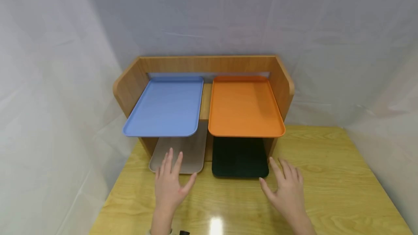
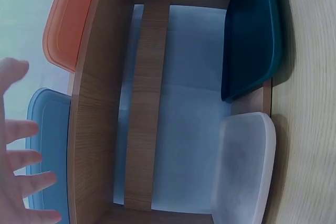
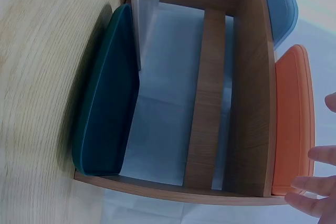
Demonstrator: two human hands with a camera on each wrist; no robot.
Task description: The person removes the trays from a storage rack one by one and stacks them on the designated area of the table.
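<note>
I see the yellow wooden table [image 1: 326, 177] filling the lower part of the head view, with white cloth walls [image 1: 52, 82] around it. On the table stands the open wooden shelf unit [image 1: 209, 64], with 2 levels. On its upper level lie 2 flat plastic trays side by side: the blue rectangular tray [image 1: 166, 106] on the left and the orange rectangular tray [image 1: 245, 106] on the right, both jutting out over the front. Below them, on the table, sit the beige rectangular tray [image 1: 192, 151] under the blue one and the dark, near-black rectangular tray [image 1: 240, 157] under the orange one.

My left hand [image 1: 169, 184] is flat and spread, holding nothing, with its fingertips over the front edge of the beige tray; I cannot tell whether they touch it. My right hand [image 1: 285, 188] is likewise spread and empty, just beside the front right corner of the dark tray.
</note>
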